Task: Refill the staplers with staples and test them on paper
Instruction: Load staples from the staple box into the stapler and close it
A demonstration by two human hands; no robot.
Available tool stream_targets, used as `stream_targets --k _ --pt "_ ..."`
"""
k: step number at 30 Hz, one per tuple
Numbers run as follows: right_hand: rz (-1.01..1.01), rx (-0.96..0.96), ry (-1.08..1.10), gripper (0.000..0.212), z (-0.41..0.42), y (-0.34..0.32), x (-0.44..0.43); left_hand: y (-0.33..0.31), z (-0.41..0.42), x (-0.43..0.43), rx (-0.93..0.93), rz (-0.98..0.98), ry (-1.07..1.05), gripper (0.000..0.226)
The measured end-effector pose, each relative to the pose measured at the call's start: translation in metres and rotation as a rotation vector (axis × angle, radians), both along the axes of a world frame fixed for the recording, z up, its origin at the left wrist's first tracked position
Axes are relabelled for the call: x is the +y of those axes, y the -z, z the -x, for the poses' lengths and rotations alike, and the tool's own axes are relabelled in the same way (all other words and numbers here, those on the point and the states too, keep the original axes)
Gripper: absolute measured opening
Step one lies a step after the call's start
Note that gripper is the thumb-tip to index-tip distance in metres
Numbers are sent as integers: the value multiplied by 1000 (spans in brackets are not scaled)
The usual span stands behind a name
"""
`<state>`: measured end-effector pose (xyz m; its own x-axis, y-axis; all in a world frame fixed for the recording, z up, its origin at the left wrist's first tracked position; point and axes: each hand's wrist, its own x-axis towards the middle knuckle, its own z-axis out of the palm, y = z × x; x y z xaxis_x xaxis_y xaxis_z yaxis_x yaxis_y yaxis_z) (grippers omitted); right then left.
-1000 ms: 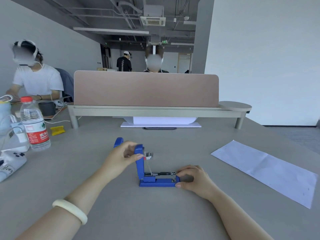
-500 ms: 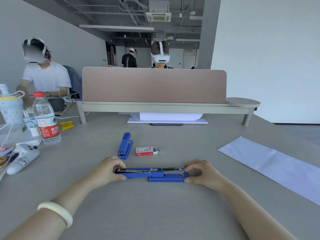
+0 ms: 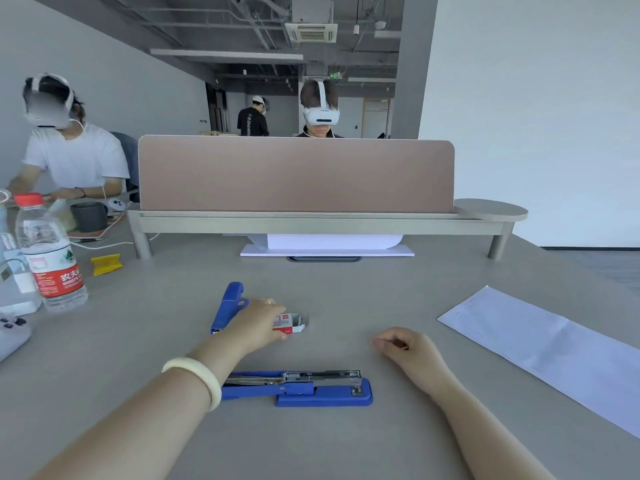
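Nearest you, the open stapler [image 3: 298,388] lies flat on the worktop [image 3: 346,445], arm swung back and metal staple channel exposed. Beyond it, to the right, your right hand [image 3: 408,348] rests with its grip loosely curled, holding nothing visible. Your left hand [image 3: 258,322] reaches further (a pale bangle [image 3: 197,379] on its wrist), its grip on the staple box [image 3: 292,323], fingers over the top, thumb at the near side. Just left lies the second stapler [image 3: 228,306], closed. The paper [image 3: 540,351] lies well right.
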<state>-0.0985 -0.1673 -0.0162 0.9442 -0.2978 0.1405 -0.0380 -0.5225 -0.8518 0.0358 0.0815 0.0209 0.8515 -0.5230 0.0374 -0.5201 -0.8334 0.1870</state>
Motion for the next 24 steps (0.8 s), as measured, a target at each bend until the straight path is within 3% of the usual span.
stream_targets --k 3,7,10,13,17,24 --pt "4 -15 -14 12 -3 -1 1 2 -1 -9 -42 -27 -4 28" --pt "-18 -69 -42 23 -8 -6 13 2 9 -26 9 26 75 35" --pt "82 -59 -58 19 -14 -13 19 0 18 -43 33 28 161 40" --pt "197 17 -15 13 -25 -16 22 -4 23 -58 15 21 204 40" --pt "405 177 83 21 -33 -14 24 -4 28 -64 -44 25 209 38" --pt "399 313 152 23 -43 -22 33 -6 35 -65 -122 -27 233 39"
